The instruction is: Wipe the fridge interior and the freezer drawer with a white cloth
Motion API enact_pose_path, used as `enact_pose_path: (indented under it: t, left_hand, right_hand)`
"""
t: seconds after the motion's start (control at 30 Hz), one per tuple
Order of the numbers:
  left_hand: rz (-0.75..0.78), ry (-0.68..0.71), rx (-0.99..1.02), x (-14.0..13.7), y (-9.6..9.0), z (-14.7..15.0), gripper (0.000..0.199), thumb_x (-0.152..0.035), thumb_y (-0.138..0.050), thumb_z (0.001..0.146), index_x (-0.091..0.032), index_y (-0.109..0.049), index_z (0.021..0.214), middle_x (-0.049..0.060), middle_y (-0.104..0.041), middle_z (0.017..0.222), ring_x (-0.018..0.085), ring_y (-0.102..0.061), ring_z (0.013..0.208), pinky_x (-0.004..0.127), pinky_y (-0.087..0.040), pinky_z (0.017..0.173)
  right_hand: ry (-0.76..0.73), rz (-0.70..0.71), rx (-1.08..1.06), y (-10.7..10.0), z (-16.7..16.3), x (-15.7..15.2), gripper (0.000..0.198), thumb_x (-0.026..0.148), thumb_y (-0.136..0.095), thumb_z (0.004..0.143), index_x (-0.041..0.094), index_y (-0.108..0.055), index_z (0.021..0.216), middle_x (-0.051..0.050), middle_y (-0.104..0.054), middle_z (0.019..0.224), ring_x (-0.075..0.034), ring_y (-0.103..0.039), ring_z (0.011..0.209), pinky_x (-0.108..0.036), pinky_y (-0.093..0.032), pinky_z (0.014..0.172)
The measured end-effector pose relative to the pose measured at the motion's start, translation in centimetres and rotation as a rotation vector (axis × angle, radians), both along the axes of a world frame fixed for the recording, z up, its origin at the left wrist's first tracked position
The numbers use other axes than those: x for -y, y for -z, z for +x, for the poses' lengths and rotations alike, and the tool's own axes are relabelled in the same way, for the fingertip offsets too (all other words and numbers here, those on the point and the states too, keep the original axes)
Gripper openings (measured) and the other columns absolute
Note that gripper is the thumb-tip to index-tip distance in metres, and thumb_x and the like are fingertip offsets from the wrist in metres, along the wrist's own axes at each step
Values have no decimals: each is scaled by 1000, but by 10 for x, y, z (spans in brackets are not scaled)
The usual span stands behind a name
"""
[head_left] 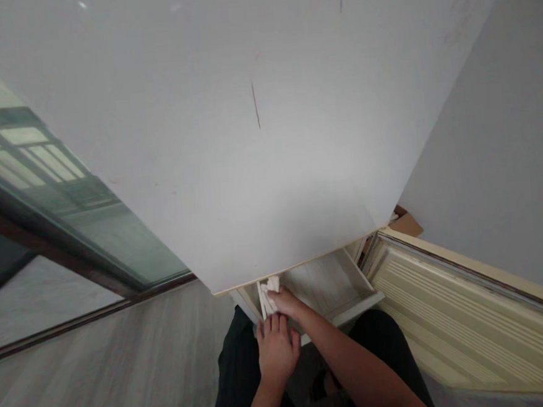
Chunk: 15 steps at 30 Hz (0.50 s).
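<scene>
A person's two hands met at an open drawer [333,286] low in the centre of the frame, beneath the broad white cabinet top [248,137] that filled most of the view. The right hand [285,303] reached into the drawer's left corner, its fingers closed around a small bundle of pale cloth [269,290] that stood just inside the front edge. The left hand [276,346] lay flat just below it, fingers extended and together, the tips resting against the drawer's front rim, gripping nothing. The drawer itself, cream-coloured and shallow, was pulled out toward the person, whose dark trousers [239,373] showed at the bottom of the frame on either side of the forearms. A glass sliding door [66,199] ran along the left of the frame above a grey wood-grain floor [124,362]. At lower right, a cream slatted panel [470,326] lay against the grey wall [497,181], with a scrap of brown cardboard [405,224] just behind its upper end.
</scene>
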<state>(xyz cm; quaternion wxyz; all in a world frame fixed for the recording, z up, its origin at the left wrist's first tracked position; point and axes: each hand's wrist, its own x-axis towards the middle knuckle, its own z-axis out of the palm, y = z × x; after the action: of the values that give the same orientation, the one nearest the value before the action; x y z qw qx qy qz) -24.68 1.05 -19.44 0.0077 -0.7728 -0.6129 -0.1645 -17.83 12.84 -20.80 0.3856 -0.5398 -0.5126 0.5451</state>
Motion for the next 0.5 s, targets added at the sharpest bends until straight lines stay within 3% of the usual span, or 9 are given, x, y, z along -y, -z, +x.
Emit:
enact_pose_path:
  t: [0.07, 0.13, 0.27, 0.33, 0.4, 0.5]
  left_hand:
    - [-15, 12, 8, 1, 0, 0, 28, -25, -49, 90, -16, -69, 106, 11, -68, 106, 30, -57, 111, 54, -30, 112]
    - [-24, 13, 16, 3, 0, 0, 27, -25, -49, 90, -16, -70, 105, 10, -69, 105, 30, -57, 109, 54, -29, 112]
    - [-50, -3, 33, 3, -2, 1, 25, -26, -49, 90, -17, -70, 101, 9, -69, 102, 29, -58, 106, 52, -29, 111]
    - [-64, -8, 43, 3, -3, 2, 25, -25, -48, 90, -18, -70, 100, 8, -69, 101, 28, -58, 106, 51, -30, 111]
    - [-72, -7, 50, 3, -3, 2, 25, -24, -47, 90, -17, -70, 100, 9, -69, 102, 28, -58, 107, 50, -31, 110]
    - [-75, -5, 61, 3, -4, 2, 26, -23, -46, 91, -17, -70, 100, 9, -70, 102, 28, -59, 105, 50, -32, 109]
  right_hand:
    - [38, 96, 19, 0, 30, 39, 37, 42, -51, 93, 13, -71, 103, -12, -73, 100, -27, -67, 98, -36, -51, 91]
    - [86, 393, 102, 7, 73, 83, 40, 38, -41, 99, 17, -65, 124, -11, -70, 115, -25, -64, 109, -37, -48, 99]
    - [131, 769, 680, 43, 164, 155, 43, 20, -44, 94, 21, -60, 133, -12, -62, 134, -30, -53, 128, -50, -37, 111]
    - [22, 845, 854, 57, 190, 171, 52, 17, -43, 93, 20, -49, 144, -11, -52, 146, -31, -40, 140, -55, -26, 117]
    - [-8, 877, 927, 59, 197, 171, 53, 17, -43, 92, 19, -47, 145, -11, -51, 148, -31, -37, 142, -57, -22, 117]
    - [69, 864, 897, 49, 183, 150, 37, 24, -47, 89, 16, -60, 122, -13, -64, 122, -31, -54, 119, -51, -36, 106]
